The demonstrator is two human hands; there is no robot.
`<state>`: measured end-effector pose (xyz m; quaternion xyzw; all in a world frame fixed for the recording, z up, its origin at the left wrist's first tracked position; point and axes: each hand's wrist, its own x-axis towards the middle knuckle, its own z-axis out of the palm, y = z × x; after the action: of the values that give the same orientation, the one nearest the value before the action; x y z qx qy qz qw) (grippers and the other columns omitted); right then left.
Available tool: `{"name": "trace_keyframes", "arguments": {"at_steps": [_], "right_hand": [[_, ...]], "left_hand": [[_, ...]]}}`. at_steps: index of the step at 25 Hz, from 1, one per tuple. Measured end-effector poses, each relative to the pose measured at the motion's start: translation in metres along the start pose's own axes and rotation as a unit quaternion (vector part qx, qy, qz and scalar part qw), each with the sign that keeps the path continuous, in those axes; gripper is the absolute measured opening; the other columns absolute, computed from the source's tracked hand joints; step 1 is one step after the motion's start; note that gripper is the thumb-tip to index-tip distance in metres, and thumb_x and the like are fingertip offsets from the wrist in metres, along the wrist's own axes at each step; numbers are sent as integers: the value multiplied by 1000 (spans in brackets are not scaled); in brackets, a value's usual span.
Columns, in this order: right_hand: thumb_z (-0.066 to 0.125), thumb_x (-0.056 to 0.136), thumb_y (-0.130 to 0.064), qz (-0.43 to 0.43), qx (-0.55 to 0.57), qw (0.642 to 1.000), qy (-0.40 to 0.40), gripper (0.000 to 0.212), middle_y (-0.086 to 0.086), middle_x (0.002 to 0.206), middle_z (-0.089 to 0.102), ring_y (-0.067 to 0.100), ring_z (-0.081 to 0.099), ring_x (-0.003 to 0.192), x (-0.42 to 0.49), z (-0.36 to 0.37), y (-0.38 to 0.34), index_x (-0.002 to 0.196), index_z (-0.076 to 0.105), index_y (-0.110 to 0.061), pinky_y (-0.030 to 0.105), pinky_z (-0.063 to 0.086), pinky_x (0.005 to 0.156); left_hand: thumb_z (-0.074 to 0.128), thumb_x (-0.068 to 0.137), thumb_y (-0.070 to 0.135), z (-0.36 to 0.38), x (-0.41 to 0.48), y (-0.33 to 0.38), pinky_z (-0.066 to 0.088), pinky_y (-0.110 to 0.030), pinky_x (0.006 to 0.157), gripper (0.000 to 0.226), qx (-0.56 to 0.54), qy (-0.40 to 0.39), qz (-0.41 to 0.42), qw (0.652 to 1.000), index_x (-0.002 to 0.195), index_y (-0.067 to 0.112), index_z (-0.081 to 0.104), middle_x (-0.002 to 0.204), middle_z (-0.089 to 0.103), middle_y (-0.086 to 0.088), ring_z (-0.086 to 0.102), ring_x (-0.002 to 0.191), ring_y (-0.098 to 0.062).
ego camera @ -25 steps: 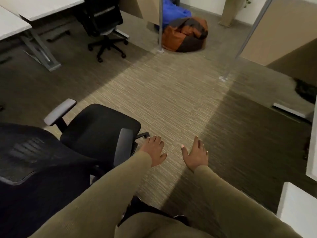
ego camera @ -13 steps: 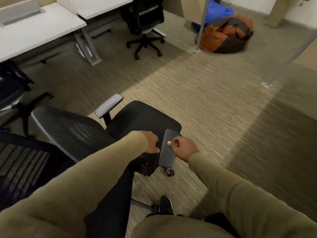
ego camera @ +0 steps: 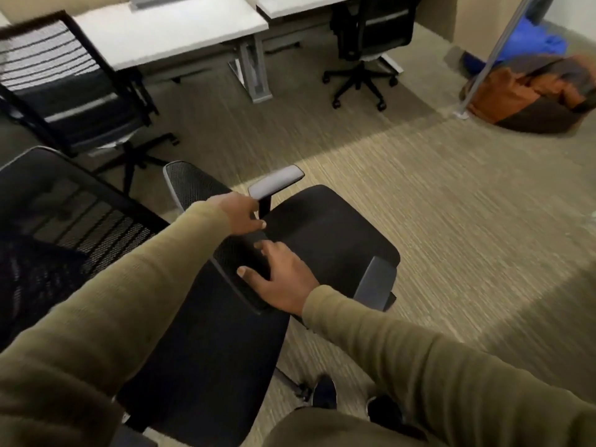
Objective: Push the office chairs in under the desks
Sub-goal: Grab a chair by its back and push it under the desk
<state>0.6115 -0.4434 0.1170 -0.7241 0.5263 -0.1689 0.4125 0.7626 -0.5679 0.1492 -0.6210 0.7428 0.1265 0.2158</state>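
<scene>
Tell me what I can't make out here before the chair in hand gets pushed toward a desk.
All head view:
- Held chair: wheeled base hidden under seat and backrest.
- Left hand: fingers blurred; grip unclear.
- Right hand: palm contact hidden on the backrest top.
- Left desk: far side cut off by the top edge.
- Near-left mesh chair: cut off by the left edge.

floor [ego camera: 467, 204]: striped beige carpet
near: black office chair [ego camera: 322, 227]
far: second chair [ego camera: 364, 43], white table [ego camera: 174, 30]
far right: orange beanbag [ego camera: 529, 95]
</scene>
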Motion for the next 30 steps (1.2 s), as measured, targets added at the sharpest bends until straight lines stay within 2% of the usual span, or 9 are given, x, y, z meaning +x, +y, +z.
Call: {"name": "trace_keyframes", "arguments": {"at_steps": [4,7,10,12,14,16,19,23,30], "right_hand": [[57,81,-74,-8,-60,997,-52,100,8,159,26,29,28,145,6,29,-16,156,13,-23,51,31,116],[65,81,-63,5,-123,989,-78,108,11,165,10,31,15,151,5,41,-9,157,-3,-29,53,23,119],[67,83,-47,32,-103,992,-66,104,11,164,13,31,18,150,7,38,0,158,-3,-28,51,24,119],[67,82,-44,37,-94,992,-79,105,10,164,13,29,17,150,8,35,1,158,-3,-27,51,23,119],[67,82,-44,34,-94,991,-90,105,8,165,12,28,15,151,8,34,0,157,-5,-28,51,23,120],[66,83,-44,34,-88,992,-89,105,7,165,11,27,15,151,8,29,2,157,-5,-29,51,23,120],[66,82,-43,38,-68,994,-78,103,5,166,12,25,15,151,5,17,10,158,-3,-27,50,24,120],[66,82,-42,31,-64,995,-68,100,4,165,16,24,19,150,-8,8,20,158,3,-21,47,25,120],[66,82,-42,28,-61,997,-34,97,3,162,24,23,28,146,-19,-16,39,158,11,-18,47,30,118]], "left_hand": [[53,92,59,24,-7,-53,29,-49,113,60,-43,109,-111,987,141,24,51,147,44,-8,38,139,-31],[60,90,54,61,-7,-59,15,-51,121,70,-187,213,-178,942,148,19,42,163,21,-12,13,152,-29],[68,88,44,77,-7,-44,13,-46,124,89,-345,315,-210,859,157,13,20,166,7,-13,5,153,-29],[70,88,40,77,-6,-41,16,-39,123,98,-469,317,-252,785,159,13,9,166,10,-14,12,152,-30],[71,88,37,77,-5,-42,28,-37,118,96,-588,297,-277,700,159,14,10,160,30,-11,31,146,-29],[72,86,33,76,-3,-37,44,-34,105,83,-641,308,-265,651,154,17,27,140,51,-3,51,129,-25],[77,82,23,69,3,-26,49,-31,94,76,-646,331,-244,643,146,19,36,122,52,3,55,113,-18],[82,77,18,69,4,-17,50,-37,101,97,-658,313,-228,645,154,20,24,140,49,-3,52,121,-20],[88,66,24,71,16,-3,54,-47,99,106,-666,272,-187,669,151,26,24,134,53,1,57,118,-21]]}}
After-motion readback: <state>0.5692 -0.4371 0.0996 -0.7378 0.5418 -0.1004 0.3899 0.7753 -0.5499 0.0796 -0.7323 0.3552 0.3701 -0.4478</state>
